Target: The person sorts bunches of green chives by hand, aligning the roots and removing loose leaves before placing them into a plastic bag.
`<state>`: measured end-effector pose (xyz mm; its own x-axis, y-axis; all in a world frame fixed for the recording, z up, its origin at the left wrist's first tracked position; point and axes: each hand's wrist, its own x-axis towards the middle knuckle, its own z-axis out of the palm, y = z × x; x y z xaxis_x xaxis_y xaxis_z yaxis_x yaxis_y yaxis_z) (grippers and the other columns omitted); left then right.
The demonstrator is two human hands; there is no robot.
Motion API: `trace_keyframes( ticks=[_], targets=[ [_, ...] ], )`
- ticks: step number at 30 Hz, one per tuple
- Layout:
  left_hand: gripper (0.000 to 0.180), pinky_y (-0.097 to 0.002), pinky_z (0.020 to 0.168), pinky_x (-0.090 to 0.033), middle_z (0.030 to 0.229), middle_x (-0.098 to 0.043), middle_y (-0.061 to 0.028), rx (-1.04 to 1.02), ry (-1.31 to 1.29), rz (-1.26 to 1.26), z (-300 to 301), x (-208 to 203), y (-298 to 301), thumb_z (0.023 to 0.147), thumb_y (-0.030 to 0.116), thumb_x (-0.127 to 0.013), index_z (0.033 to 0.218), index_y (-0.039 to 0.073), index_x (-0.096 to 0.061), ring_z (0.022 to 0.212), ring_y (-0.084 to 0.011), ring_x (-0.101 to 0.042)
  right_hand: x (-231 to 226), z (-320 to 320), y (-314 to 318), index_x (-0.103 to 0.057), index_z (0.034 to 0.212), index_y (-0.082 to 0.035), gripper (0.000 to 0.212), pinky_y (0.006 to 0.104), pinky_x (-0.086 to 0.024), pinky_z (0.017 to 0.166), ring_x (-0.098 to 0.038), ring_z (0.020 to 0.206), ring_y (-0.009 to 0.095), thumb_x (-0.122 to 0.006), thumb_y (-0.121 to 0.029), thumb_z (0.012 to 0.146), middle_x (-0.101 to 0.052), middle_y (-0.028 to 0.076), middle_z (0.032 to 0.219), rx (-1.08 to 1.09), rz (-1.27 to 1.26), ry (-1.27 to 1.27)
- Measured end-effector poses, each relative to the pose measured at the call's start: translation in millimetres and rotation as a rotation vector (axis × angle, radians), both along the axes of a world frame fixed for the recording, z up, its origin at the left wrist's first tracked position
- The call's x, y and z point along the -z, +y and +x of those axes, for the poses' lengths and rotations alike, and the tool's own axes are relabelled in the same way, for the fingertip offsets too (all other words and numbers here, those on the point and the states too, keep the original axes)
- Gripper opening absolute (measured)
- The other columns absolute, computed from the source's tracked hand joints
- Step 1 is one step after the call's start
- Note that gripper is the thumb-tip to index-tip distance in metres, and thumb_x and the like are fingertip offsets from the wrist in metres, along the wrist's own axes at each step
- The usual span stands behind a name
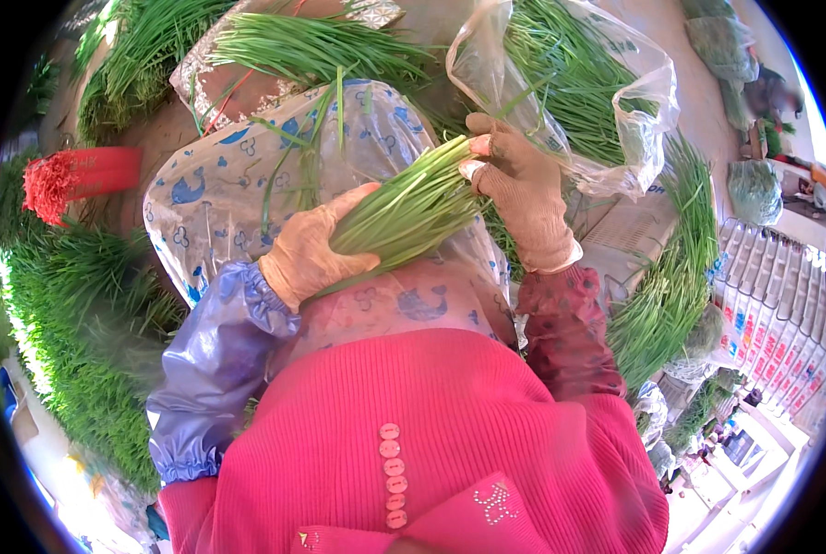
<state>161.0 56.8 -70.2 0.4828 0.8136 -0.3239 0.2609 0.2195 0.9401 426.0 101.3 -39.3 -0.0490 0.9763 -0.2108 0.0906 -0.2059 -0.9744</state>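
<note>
A bunch of long green chives [404,203] lies slantwise above my lap. My left hand [316,245], in a pale glove, is wrapped around its lower left part, thumb on the near side. At the bunch's upper right end, my right hand [524,185] wears a brown knit glove with bare fingertips showing. Its thumb and forefinger close on the pale stalk ends there. Under the bunch, a clear plastic sheet with blue whale prints [219,175] covers my lap. A few loose blades [307,157] rest on that sheet.
Beyond the sheet, more chives [311,46] lie on a patterned cloth. An open clear bag [648,111] full of chives stands at the far right, with a loose heap [671,277] nearer. At left are a red ribbon roll [81,180] and a large green pile [81,342].
</note>
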Motion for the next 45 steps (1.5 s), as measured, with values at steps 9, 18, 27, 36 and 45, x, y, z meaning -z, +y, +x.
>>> trace_keyframes(
  ticks=[9,18,27,36,45],
  targets=[
    [0.085,-0.0259,0.101,-0.041,0.130,-0.059,-0.0090,0.029,-0.010,-0.019,-0.2,-2.8,5.0,0.072,0.007,-0.082,0.144,-0.003,-0.038,0.117,-0.0129,-0.054,11.6,-12.4,-14.2,-0.068,0.100,0.005,0.017,0.0230,-0.049,0.070,-0.059,0.080,0.008,-0.063,0.003,0.084,-0.067,0.010,0.111,0.225,-0.059,0.157],
    [0.084,-0.0272,0.100,-0.043,0.128,-0.060,-0.0100,0.025,0.012,-0.026,0.4,-4.4,5.2,0.071,0.011,-0.081,0.143,0.000,-0.040,0.115,-0.0155,-0.057,28.6,-14.4,-9.5,-0.068,0.099,0.001,0.021,0.0287,-0.052,0.082,-0.064,0.098,0.020,-0.064,0.009,0.079,-0.062,0.018,0.125,0.096,0.669,-0.154],
    [0.082,-0.0289,0.095,-0.047,0.122,-0.065,-0.0129,-0.024,-0.033,0.008,-0.9,6.5,1.4,0.069,0.017,-0.080,0.142,0.006,-0.045,0.111,-0.0191,-0.063,5.6,6.9,-3.5,-0.069,0.100,0.001,0.022,0.0273,-0.051,0.076,-0.063,0.092,0.019,-0.063,0.008,0.080,-0.064,0.014,0.120,0.178,0.518,-0.253],
    [0.080,-0.0320,0.092,-0.049,0.122,-0.064,-0.0165,0.001,-0.008,0.034,2.3,2.8,1.3,0.070,0.019,-0.078,0.142,0.007,-0.045,0.109,-0.0244,-0.064,7.6,204.6,-23.5,-0.068,0.112,-0.002,0.026,0.0233,-0.049,0.070,-0.060,0.079,0.010,-0.065,-0.010,0.088,-0.070,0.005,0.101,0.589,0.128,-0.972],
    [0.080,-0.0321,0.095,-0.048,0.124,-0.062,-0.0178,0.008,0.041,0.093,-0.8,3.3,0.0,0.070,0.017,-0.076,0.142,0.007,-0.044,0.111,-0.0260,-0.063,-13.1,20.2,-11.3,-0.068,0.110,-0.005,0.025,0.0264,-0.048,0.065,-0.060,0.069,0.012,-0.070,-0.009,0.085,-0.067,0.003,0.083,-0.054,0.170,-0.492]
  ],
)
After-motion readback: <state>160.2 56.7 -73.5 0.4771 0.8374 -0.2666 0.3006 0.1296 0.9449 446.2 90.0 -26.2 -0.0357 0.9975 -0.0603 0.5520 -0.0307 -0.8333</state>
